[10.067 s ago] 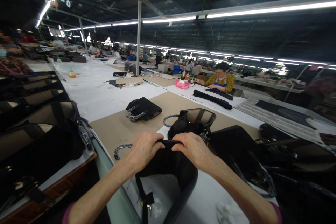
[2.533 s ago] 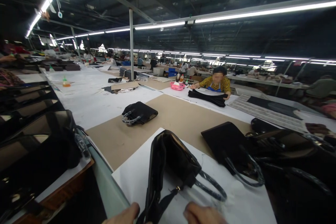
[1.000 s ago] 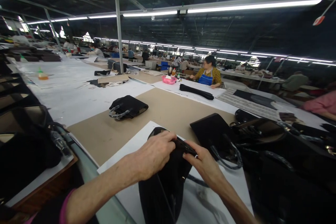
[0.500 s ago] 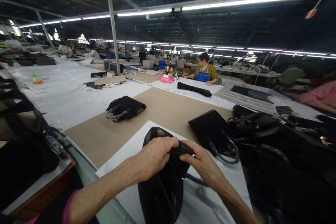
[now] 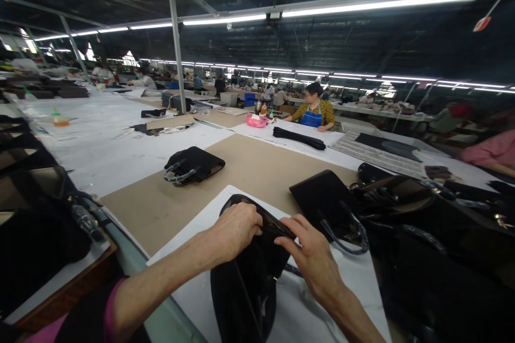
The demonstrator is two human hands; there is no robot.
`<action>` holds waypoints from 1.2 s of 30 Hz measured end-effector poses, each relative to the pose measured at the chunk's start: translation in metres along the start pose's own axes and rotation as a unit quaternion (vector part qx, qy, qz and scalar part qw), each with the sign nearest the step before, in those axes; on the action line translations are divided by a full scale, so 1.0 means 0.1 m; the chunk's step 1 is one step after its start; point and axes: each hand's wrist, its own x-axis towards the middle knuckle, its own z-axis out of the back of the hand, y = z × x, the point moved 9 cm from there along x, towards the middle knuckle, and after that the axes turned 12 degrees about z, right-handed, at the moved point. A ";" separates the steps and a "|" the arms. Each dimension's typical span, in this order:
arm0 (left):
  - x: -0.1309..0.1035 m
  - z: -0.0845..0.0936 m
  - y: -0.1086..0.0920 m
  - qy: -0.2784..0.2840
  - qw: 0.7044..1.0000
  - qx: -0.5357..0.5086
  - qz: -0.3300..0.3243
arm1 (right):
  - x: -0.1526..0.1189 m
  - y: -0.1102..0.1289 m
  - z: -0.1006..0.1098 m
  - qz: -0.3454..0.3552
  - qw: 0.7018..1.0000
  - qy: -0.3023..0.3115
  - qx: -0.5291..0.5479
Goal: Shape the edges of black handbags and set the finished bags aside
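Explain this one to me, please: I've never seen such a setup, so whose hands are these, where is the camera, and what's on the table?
There is no machine here: these are a person's bare hands. Every picture comes from one camera worn on that person's head, looking forward and down. The left hand and right hand both grip the upper edge of a black bag, which is over a white sheet. Beyond lies a brown sheet, with a smaller-looking black bag with wrapped handles on it. More dark bags crowd the right side. Farther off are a bundle of black strips, a pink basket and a co-worker in a blue apron.
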 end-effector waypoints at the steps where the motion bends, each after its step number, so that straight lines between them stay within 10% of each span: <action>1: 0.01 0.02 0.03 -0.012 1.000 0.017 0.015 | 0.01 0.01 -0.02 0.009 1.000 0.013 -0.014; 9: 0.03 0.23 0.05 -0.142 0.985 0.095 -0.003 | 0.03 -0.02 -0.02 0.034 0.997 -0.017 -0.065; 19: 0.21 0.20 0.29 -0.072 0.989 -0.129 -0.022 | 0.08 -0.08 0.02 -0.001 0.999 -0.048 -0.016; 36: 0.31 0.22 0.47 -0.069 0.970 -0.218 0.079 | 0.18 -0.21 0.01 -0.071 0.988 -0.043 0.129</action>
